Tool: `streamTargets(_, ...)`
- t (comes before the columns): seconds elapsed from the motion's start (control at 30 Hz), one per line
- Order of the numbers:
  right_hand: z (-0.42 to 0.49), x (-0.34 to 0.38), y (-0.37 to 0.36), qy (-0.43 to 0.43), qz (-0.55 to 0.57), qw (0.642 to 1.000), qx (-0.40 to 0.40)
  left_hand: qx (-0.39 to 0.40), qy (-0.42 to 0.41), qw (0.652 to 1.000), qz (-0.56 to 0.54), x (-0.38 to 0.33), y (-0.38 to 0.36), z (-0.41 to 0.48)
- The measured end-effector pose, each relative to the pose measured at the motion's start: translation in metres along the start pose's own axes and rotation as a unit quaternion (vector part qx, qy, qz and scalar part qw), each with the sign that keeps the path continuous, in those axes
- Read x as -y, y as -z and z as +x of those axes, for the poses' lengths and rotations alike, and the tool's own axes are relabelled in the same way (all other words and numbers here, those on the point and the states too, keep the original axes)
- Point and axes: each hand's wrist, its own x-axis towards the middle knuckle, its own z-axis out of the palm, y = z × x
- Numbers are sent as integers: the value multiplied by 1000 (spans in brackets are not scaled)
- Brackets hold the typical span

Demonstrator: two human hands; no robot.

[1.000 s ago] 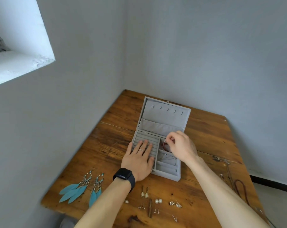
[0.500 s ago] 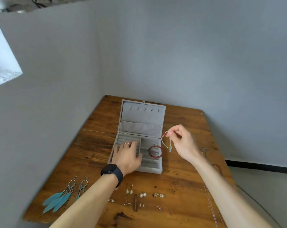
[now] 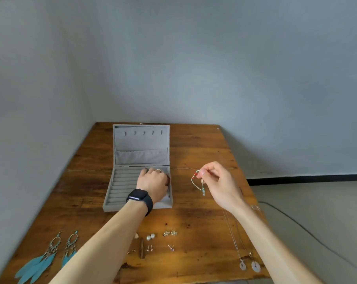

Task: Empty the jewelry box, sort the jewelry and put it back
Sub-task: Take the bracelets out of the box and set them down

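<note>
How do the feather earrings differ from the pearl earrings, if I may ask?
The feather earrings are long and teal; the pearl earrings are small, round and white. The feather earrings lie far left, the pearl earrings near the middle. Both pairs lie on the table.

No writing, brand or number can be read: the watch (image 3: 137,196) face is dark, and the grey jewelry box (image 3: 140,140) and wooden bench (image 3: 194,212) show plain surfaces.

Wooden table (image 3: 198,152); jewelry box (image 3: 120,193), feather earrings (image 3: 48,257), studs (image 3: 169,233), necklaces (image 3: 243,265)
</note>
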Motion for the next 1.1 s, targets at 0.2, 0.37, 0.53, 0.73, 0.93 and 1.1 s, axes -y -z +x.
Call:
streamTargets(0.2, -5, -18, 17, -33, -16, 999, -5, -82, 60, 970, -219, 8, 16, -8)
streamTargets(0.37, 6, -26, 3, -72, -38, 997, -17, -160, 89, 902, -391, 20, 20, -36)
streamTargets(0.53, 31, -31, -30, -101, -43, 994, -2, -177, 71, 880, -434, 31, 17, -68)
streamTargets(0.73, 76, -39, -60, -131, -36, 991, -3, -152, 61, 886, -433, 42, 15, -79)
streamTargets(0.93, 98, -73, -50, -156, -229, 960, -25, -141, 46, 897, -416, 38, 19, -66)
streamTargets(1.1, 77, -69, -34, -120, -209, 969, -51, -114, 22, 884, -452, 23, 23, -53)
